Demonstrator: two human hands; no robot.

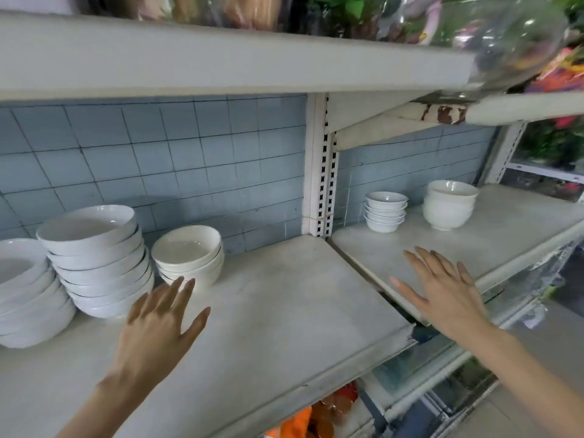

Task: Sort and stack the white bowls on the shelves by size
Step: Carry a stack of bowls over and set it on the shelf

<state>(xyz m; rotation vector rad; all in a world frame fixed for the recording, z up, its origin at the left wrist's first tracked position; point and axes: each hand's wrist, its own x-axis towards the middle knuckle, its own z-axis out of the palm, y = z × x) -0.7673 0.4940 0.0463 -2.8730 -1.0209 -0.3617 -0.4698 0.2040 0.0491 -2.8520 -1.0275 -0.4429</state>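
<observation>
— Two shelf boards side by side, is that right?

— Yes. A wide left shelf (268, 311) and a right shelf (474, 241), split by a slotted white upright (319, 172), with blue-grey wall tiles (158, 159) behind and an upper shelf (221, 58) overhead.

— Where are the bowls, biggest first?

— At the far left edge, a stack of wide shallow bowls (28, 295), partly cut off. Just beside it stands a taller, leaning stack of wide bowls (98, 263). Next, a short stack of medium bowls (189, 254), near the back of the left shelf. On the right shelf, a stack of deep bowls (450, 203) — and to its left, close to the tiles, the stack of small bowls (385, 211).

— And the hands?

— Both empty. The left hand (158, 324) hovers palm down over the left shelf, fingers (177, 292) spread, tips just in front of the medium stack; whether they touch it I cannot tell. The right hand (448, 292) hangs over the front edge of the right shelf, fingers splayed — gripping nothing, well apart from the bowls there.
</observation>
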